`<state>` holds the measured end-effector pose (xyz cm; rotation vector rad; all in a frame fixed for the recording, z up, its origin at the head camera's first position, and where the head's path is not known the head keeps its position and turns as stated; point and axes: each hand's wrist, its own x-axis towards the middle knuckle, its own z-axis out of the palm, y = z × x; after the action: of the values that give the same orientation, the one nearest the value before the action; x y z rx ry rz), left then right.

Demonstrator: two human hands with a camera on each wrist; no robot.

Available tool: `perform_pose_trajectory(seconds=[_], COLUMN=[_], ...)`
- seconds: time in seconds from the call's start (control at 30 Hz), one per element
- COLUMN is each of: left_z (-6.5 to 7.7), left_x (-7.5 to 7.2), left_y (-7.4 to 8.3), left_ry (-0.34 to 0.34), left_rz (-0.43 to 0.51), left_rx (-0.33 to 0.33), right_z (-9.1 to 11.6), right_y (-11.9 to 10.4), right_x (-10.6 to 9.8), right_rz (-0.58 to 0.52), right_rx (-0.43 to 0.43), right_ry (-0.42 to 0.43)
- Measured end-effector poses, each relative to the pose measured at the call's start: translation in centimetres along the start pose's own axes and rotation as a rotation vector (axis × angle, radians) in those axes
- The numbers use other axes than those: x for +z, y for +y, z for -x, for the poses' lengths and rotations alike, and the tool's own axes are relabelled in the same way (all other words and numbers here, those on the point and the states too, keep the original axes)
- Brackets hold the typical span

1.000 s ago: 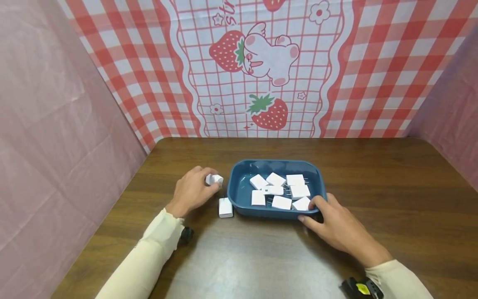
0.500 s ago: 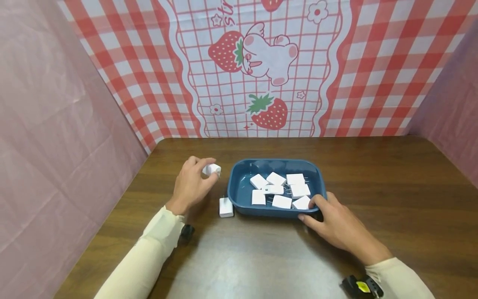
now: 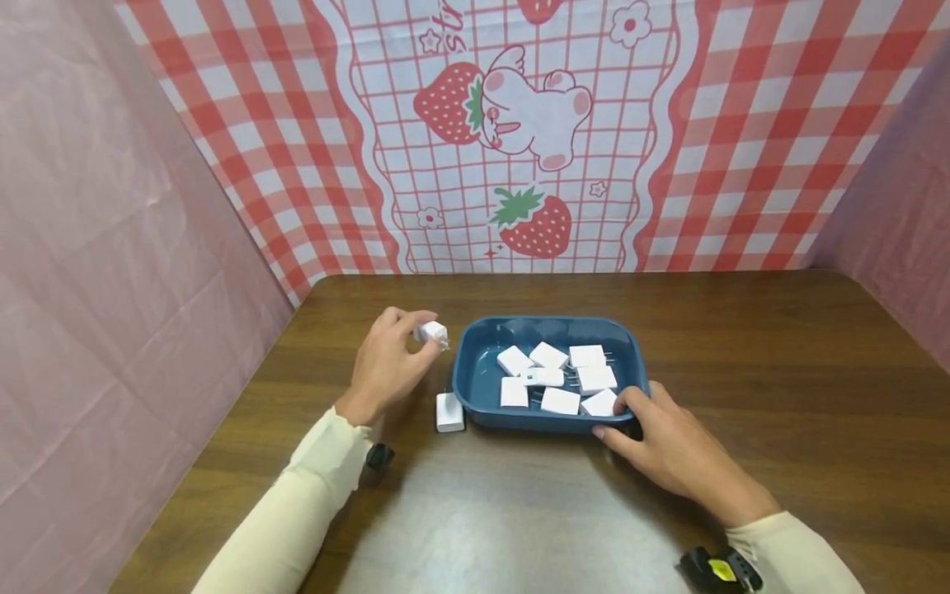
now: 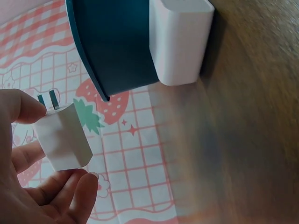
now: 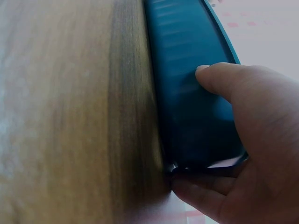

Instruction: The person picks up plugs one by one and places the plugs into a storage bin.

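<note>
Between thumb and fingers, my left hand (image 3: pixel 387 363) pinches a white charger plug (image 4: pixel 64 137) above the table, just left of the blue tray (image 3: pixel 549 422). Its two metal prongs (image 4: pixel 53 100) show in the left wrist view. My right hand (image 3: pixel 675 445) grips the tray's near right corner, thumb on the outer wall and fingers over the rim and around the end. Several white charger plugs (image 3: pixel 560 402) lie inside the tray, some with prongs visible. One more white plug (image 3: pixel 449 412) stands on the table against the tray's left end.
The brown wooden table (image 3: pixel 779 371) extends around the tray. A checked strawberry cloth (image 3: pixel 534 148) hangs behind the table's far edge. Pink fabric (image 3: pixel 134 247) hangs along the left side, and more pink fabric (image 3: pixel 891 190) along the right.
My left hand has lifted the charger plug off the table, moved away from me, then come slightly right toward the tray. My right hand and the tray have stayed put.
</note>
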<state>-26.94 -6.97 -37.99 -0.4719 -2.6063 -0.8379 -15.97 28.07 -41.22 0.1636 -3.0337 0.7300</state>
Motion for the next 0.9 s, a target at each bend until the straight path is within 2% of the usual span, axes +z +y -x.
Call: perform_pose_trajectory(seconds=[0.33,0.5,0.9], left_z=[-0.3,-0.4,-0.4], left_x=[0.2,0.5,1.6], left_y=[1.4,2.1,3.4], left_ry=[0.009,0.014,-0.031], left_rz=[0.022,0.026,0.046], left_rx=[0.045,0.091,0.15], right_z=[0.1,0.1,0.0], right_y=[0.1,0.1,0.1], right_x=[0.0,0.0,0.0], right_rz=[-0.004,-0.004,-0.001], right_rx=[-0.01,-0.012,-0.009], right_ry=[0.011,0.013,0.013])
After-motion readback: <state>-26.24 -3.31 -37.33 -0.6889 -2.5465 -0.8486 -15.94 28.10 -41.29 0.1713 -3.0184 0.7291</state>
